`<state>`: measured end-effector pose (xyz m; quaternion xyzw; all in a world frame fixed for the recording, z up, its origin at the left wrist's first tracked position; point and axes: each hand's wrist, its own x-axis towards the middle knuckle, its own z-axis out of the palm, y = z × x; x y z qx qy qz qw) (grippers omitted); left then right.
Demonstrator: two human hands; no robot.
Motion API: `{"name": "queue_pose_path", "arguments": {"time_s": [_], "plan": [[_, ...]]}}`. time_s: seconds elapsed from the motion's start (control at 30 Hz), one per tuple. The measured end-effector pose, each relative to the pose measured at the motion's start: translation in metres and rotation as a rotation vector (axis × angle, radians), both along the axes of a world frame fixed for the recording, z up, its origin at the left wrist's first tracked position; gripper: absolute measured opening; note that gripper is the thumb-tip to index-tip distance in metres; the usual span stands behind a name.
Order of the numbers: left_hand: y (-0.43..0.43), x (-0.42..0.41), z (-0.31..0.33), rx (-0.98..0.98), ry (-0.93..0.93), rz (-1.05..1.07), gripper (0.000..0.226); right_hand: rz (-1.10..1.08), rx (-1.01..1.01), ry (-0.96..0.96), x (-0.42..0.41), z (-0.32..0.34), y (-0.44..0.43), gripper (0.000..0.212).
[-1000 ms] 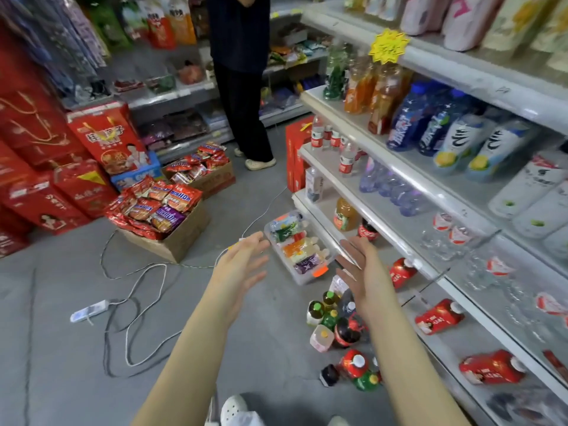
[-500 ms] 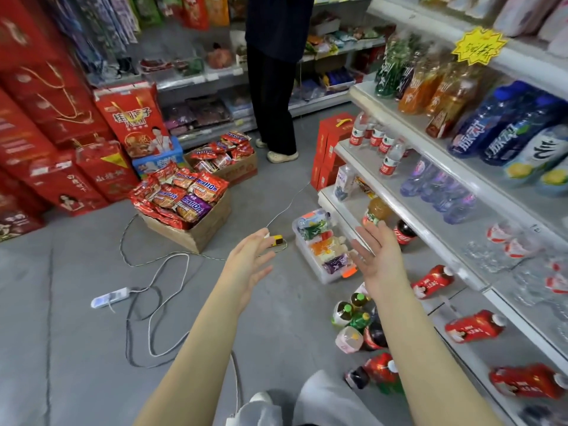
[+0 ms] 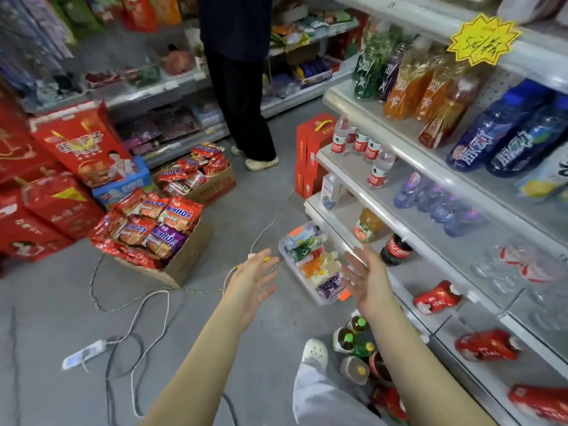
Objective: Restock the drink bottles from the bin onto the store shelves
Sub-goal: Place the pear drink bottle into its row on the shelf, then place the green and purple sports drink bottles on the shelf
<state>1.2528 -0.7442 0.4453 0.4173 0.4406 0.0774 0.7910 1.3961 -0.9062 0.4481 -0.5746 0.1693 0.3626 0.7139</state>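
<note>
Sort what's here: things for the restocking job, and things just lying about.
For the job: bin, floor bottles, shelf, left hand, right hand, both empty.
Lying about: snack boxes, power strip, cable, red gift boxes.

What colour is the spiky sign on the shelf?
The spiky sign is bright yellow; the head view shows it.

a cardboard box (image 3: 184,262) heaped with snack packets (image 3: 150,226) sits on the grey floor (image 3: 46,309), with a second snack box (image 3: 215,187) behind it. red gift boxes (image 3: 73,142) are stacked at far left, a blue box (image 3: 123,187) beside them. a power strip (image 3: 83,354) lies near a looping white cable (image 3: 144,318). a person (image 3: 239,87) in dark trousers stands further back, red cartons (image 3: 310,149) to their right. a yellow star sign (image 3: 484,38) hangs top right.
</note>
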Motion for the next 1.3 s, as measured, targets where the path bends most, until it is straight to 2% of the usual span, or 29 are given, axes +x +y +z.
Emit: {"name": "queue_pose_path", "arguments": {"time_s": [0.23,0.37,0.57,0.77,0.9,1.0,1.17,1.3], "plan": [[0.030,0.071,-0.032,-0.162,0.034,0.039,0.031,-0.003,-0.018,0.076,0.072,-0.031,0.029,0.032],[0.049,0.093,-0.049,-0.196,0.067,-0.001,0.042,-0.021,-0.041,0.093,0.099,-0.042,0.051,0.039],[0.107,0.127,-0.072,-0.261,0.117,-0.011,0.039,0.005,-0.111,0.120,0.123,-0.058,0.101,0.036],[0.181,0.178,-0.091,-0.241,0.198,-0.207,0.034,0.014,-0.193,0.145,0.156,-0.074,0.159,0.040],[0.213,0.207,-0.112,-0.211,0.259,-0.318,0.034,-0.057,-0.205,0.200,0.178,-0.100,0.186,0.039],[0.225,0.218,-0.128,-0.188,0.347,-0.395,0.041,-0.131,-0.196,0.257,0.190,-0.127,0.198,0.046],[0.234,0.234,-0.180,-0.196,0.455,-0.496,0.023,-0.182,-0.149,0.338,0.208,-0.201,0.207,0.048],[0.231,0.253,-0.239,-0.201,0.544,-0.526,0.025,-0.247,-0.187,0.382,0.224,-0.283,0.207,0.056]]}}
